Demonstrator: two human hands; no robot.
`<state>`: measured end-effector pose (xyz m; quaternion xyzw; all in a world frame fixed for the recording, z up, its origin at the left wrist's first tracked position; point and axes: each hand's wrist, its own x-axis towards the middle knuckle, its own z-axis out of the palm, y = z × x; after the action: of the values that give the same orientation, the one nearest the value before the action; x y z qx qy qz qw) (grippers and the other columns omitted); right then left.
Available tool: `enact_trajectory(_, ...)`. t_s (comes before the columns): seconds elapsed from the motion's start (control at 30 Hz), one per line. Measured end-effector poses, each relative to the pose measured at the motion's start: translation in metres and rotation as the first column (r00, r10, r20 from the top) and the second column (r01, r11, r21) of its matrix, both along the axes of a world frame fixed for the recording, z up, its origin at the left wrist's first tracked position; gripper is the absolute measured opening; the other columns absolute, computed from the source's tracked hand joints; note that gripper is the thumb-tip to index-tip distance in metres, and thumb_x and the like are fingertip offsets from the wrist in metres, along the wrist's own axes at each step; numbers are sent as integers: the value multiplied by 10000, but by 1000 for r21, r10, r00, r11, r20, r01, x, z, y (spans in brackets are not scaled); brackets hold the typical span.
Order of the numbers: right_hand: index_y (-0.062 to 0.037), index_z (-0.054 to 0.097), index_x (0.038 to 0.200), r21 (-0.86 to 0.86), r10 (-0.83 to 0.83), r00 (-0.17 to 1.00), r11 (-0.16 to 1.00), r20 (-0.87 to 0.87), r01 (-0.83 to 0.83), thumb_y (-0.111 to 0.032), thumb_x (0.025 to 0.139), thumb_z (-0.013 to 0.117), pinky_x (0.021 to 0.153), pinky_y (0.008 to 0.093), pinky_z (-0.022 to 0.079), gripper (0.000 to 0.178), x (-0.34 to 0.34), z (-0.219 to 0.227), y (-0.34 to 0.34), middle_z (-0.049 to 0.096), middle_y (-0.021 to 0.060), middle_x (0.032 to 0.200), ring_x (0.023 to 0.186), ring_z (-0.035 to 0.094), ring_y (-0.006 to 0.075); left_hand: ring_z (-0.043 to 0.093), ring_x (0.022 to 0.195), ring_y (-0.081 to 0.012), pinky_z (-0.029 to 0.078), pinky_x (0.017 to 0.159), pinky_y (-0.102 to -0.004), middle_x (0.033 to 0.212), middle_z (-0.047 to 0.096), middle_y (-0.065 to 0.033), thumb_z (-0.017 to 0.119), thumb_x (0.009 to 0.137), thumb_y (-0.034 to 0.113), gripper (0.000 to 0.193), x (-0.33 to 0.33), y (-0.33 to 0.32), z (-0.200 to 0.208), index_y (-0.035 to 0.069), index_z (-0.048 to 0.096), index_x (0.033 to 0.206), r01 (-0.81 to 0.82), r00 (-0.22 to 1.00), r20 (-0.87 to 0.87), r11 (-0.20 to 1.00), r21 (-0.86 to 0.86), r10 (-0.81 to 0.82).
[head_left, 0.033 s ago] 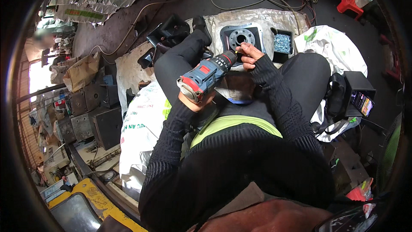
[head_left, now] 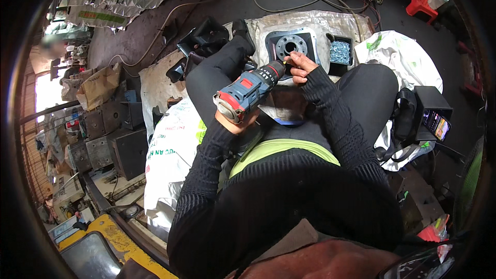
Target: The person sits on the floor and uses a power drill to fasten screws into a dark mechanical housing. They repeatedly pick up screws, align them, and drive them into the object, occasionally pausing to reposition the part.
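My left hand (head_left: 238,122) is wrapped round the grip of a blue, red and black cordless drill (head_left: 244,91), whose chuck points away and to the right. Just off the chuck, my right hand (head_left: 301,67) has thumb and forefinger pinched together at the drill's tip; whatever they hold is too small to name. Beyond both hands, a round grey metal flange (head_left: 282,45) with a ring of holes and a central bore sits on a square dark plate. Close to my lap, below the drill, stands a dark box-shaped part (head_left: 285,104), partly covered by the hands and sleeves.
An open box of small silvery screws (head_left: 339,51) stands right of the flange. Dark moulded parts (head_left: 209,33) lie beyond my left leg. White sacks (head_left: 173,152) flank both legs. At right, a phone (head_left: 437,124) leans in a black box. A cable (head_left: 279,8) loops across the floor.
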<state>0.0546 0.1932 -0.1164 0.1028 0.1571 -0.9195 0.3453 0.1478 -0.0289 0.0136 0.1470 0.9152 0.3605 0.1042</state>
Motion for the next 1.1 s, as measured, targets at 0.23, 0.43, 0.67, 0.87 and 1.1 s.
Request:
enact_trajectory(0.23, -76, 514, 935, 56, 17, 1000, 998, 14, -18, -163, 880, 502, 339, 149, 281, 103, -8, -12, -3, 587, 19, 886, 424, 314, 10, 583, 673, -226, 472, 589, -328, 786, 586, -72, 624, 633, 91, 309, -26, 21, 14, 80, 584, 940, 128, 956, -257, 989, -74, -143)
enact_trajectory(0.43, -74, 503, 938, 60, -36, 998, 998, 46, 33, -156, 877, 507, 338, 153, 295, 102, -10, -3, 0, 581, 23, 882, 427, 324, 9, 583, 627, -212, 473, 551, -336, 730, 587, -56, 590, 636, 102, 262, -25, 21, 20, 99, 597, 898, 95, 973, -202, 990, -101, -114)
enact_trajectory(0.67, -87, 500, 942, 158, -19, 1000, 987, -2, 19, -150, 872, 517, 348, 152, 287, 96, -10, -2, 0, 580, 27, 882, 429, 325, 12, 559, 475, -159, 452, 434, -299, 596, 570, -29, 562, 675, 120, 178, -28, 22, 22, 106, 592, 850, 36, 989, -138, 986, -160, -59)
enact_trajectory(0.87, -82, 506, 930, 302, 10, 997, 953, -78, 14, -146, 866, 526, 346, 154, 278, 92, -12, -1, -1, 589, 28, 846, 423, 319, 11, 554, 475, -148, 449, 428, -287, 603, 564, -26, 551, 714, 108, 194, -28, 27, 24, 99, 579, 906, 16, 995, -98, 992, -127, -29)
enact_trajectory(1.1, -79, 520, 933, 359, 200, 976, 920, -82, -158, -191, 865, 533, 353, 155, 282, 131, -18, -10, 7, 587, 20, 829, 421, 315, 9, 563, 838, -136, 462, 740, -242, 930, 560, -66, 532, 766, 71, 315, -29, 8, -13, 56, 500, 1080, -39, 999, 38, 997, 67, 37)
